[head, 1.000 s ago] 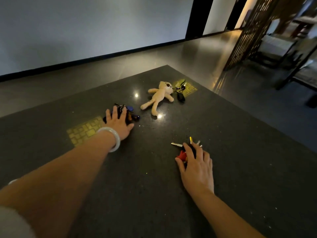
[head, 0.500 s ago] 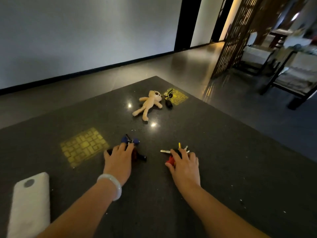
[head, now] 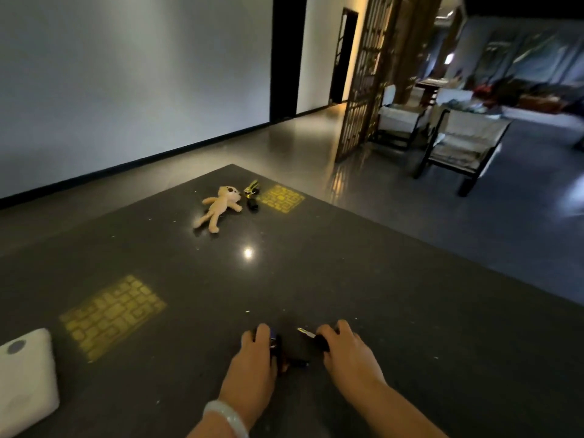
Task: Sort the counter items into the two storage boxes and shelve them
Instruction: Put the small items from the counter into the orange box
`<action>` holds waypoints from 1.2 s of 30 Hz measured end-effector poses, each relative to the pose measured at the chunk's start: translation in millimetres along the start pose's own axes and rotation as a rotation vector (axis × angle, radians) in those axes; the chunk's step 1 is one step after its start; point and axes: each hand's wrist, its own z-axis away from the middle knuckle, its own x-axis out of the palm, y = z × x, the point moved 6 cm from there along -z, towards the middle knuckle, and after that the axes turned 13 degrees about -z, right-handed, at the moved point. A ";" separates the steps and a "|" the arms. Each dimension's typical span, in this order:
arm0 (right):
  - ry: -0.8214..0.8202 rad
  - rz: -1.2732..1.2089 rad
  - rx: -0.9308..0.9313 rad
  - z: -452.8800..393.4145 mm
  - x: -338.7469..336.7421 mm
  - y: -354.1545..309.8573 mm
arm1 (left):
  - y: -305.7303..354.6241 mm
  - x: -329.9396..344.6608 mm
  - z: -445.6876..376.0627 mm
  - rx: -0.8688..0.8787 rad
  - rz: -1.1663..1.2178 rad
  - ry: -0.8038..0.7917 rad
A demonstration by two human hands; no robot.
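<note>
Dim room: pale wall ahead, lattice screen (head: 366,77) and chairs (head: 464,140) off to my right. I work at a dark polished counter (head: 379,279) whose far corner points away from me. Two yellow patterned patches are set into it, one near left (head: 110,314), one far (head: 281,199). A white block (head: 25,377) sits at the near left edge; I cannot tell what it is. No storage boxes are in view, so the drop-off lies somewhere out of frame. Far items: a plush bear (head: 219,208) lying flat, long axis running from far right to near left, and just beside its head a small dark keychain cluster (head: 252,196) at the edge of the far patch. Both are well apart from my hands and roughly straight ahead. Near items: my left hand (head: 256,358) has its fingers curled over a dark bunch with a blue fob (head: 274,338); my right hand (head: 347,352) grips a key bunch (head: 311,336), a metal blade poking out toward the left hand. The two bunches sit close together, just in front of me. Judgement: both hands are full, so these must be boxed before the bear; the bear lies slightly left of centre, so the left hand is marginally nearer.
</note>
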 end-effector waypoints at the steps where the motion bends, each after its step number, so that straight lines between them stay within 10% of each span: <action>1: 0.024 -0.057 0.014 14.9 -11.7 10.6 | 14.7 1.9 6.2 0.016 0.046 -0.001; 22: 0.546 -0.751 0.347 459.9 -259.3 296.8 | 454.7 83.7 283.3 0.538 0.806 -0.267; 30: 0.731 -0.836 0.502 626.8 -274.4 372.6 | 540.2 123.6 383.0 0.688 0.927 -0.504; 36: 0.549 -0.563 0.708 680.4 -243.3 408.4 | 553.3 168.2 414.3 0.701 0.866 -0.541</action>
